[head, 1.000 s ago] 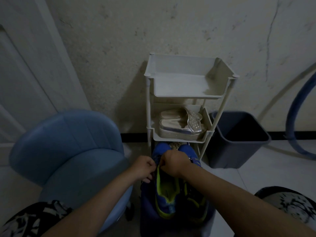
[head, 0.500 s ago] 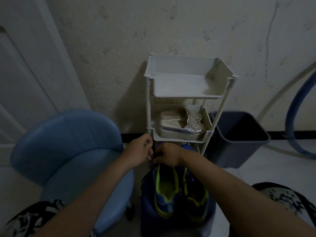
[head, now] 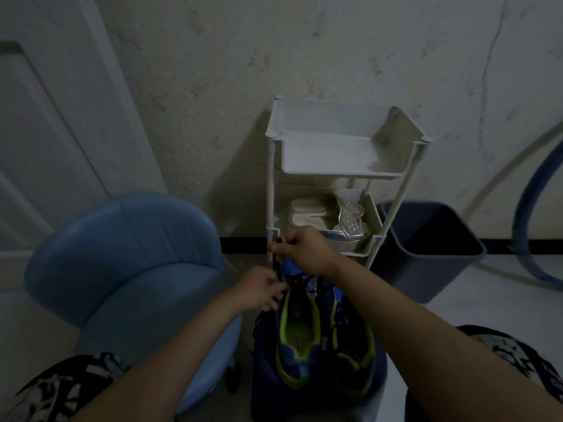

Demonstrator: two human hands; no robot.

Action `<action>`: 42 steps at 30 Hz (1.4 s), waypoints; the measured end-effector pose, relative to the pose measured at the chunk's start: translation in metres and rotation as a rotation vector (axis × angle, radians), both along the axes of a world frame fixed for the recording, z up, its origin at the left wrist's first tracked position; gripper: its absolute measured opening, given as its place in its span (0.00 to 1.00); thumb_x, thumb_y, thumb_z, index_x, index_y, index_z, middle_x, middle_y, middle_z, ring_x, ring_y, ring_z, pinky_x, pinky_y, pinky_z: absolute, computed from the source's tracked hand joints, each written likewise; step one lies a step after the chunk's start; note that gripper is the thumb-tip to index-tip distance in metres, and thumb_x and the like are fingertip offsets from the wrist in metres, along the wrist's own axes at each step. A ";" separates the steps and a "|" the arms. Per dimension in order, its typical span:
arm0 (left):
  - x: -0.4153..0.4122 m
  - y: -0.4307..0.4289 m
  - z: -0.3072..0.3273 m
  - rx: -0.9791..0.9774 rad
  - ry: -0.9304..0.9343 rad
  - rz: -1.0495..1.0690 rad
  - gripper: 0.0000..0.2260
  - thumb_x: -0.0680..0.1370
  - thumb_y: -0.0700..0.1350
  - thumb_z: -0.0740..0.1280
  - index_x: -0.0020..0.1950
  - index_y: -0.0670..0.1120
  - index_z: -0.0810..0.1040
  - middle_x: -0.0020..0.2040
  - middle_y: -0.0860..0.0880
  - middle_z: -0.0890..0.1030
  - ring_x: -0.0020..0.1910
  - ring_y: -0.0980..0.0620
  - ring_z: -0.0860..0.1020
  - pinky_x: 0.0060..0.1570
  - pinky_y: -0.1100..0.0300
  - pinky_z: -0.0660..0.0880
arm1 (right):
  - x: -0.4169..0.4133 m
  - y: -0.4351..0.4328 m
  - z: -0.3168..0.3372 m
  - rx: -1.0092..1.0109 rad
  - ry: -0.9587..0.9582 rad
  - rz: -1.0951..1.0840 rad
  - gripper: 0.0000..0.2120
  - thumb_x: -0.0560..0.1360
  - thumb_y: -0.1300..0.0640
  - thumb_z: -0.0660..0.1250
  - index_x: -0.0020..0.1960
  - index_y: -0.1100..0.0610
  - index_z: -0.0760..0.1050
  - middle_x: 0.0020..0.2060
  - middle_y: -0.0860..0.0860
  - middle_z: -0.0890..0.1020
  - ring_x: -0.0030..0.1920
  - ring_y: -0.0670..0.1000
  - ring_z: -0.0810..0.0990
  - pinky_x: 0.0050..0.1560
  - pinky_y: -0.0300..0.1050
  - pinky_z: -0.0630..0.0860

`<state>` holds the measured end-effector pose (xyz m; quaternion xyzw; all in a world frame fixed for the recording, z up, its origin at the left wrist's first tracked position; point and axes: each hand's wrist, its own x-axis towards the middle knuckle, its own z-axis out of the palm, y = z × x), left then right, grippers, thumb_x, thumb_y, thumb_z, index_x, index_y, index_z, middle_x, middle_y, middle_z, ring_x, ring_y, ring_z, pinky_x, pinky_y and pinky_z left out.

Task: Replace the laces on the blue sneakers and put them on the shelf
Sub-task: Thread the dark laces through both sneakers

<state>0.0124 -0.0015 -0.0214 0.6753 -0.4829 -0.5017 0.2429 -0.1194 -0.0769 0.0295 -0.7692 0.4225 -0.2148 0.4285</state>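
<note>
While the right hand (head: 304,251) pinches the top of a thin black lace (head: 276,267) and the left hand (head: 262,289) grips it lower down, the blue sneakers with yellow-green lining (head: 297,339) sit on a dark blue stand (head: 265,379), just near of a white plastic tiered shelf (head: 335,175) against a rough plaster wall (head: 304,56). A padded blue chair (head: 122,254) stands left and a grey plastic bin (head: 432,248) right. Half a second ago the hands were level; now the right is higher.

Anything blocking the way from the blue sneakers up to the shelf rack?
Nothing visible stands between the blue sneakers and the rack's top tray. The middle tray already holds silver sandals. Only the left hand and right hand, pinching the black lace, are in front.
</note>
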 end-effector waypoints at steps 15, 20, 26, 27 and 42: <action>0.008 -0.008 0.063 -0.499 0.370 0.490 0.08 0.83 0.40 0.60 0.51 0.43 0.78 0.38 0.46 0.78 0.35 0.50 0.80 0.38 0.57 0.81 | -0.007 0.004 -0.003 0.090 0.396 0.234 0.09 0.79 0.52 0.68 0.42 0.54 0.80 0.22 0.44 0.77 0.24 0.42 0.76 0.32 0.36 0.71; 0.006 -0.006 0.053 -0.182 0.127 0.308 0.10 0.80 0.35 0.58 0.53 0.46 0.75 0.41 0.44 0.78 0.33 0.51 0.74 0.30 0.59 0.68 | -0.003 -0.003 -0.003 0.048 0.146 0.068 0.09 0.77 0.55 0.71 0.40 0.58 0.82 0.24 0.44 0.76 0.26 0.42 0.73 0.33 0.38 0.72; -0.004 0.008 0.025 0.029 -0.035 -0.106 0.06 0.80 0.40 0.64 0.43 0.45 0.76 0.34 0.48 0.77 0.24 0.61 0.74 0.26 0.65 0.69 | -0.002 0.002 -0.003 0.035 0.088 0.069 0.13 0.79 0.55 0.68 0.44 0.64 0.82 0.33 0.54 0.81 0.29 0.45 0.76 0.34 0.39 0.74; -0.006 0.006 0.023 0.011 -0.026 -0.053 0.07 0.80 0.40 0.64 0.42 0.44 0.77 0.34 0.48 0.77 0.24 0.61 0.73 0.26 0.66 0.69 | -0.002 0.002 -0.004 0.013 0.152 0.065 0.11 0.79 0.54 0.67 0.46 0.61 0.83 0.36 0.53 0.83 0.30 0.45 0.78 0.36 0.40 0.74; 0.047 -0.007 0.018 0.155 -0.524 0.115 0.10 0.76 0.37 0.68 0.56 0.36 0.80 0.51 0.42 0.83 0.44 0.46 0.82 0.41 0.57 0.78 | 0.007 0.001 -0.044 -0.109 0.711 0.317 0.13 0.79 0.51 0.63 0.60 0.45 0.81 0.62 0.47 0.80 0.62 0.52 0.77 0.63 0.49 0.75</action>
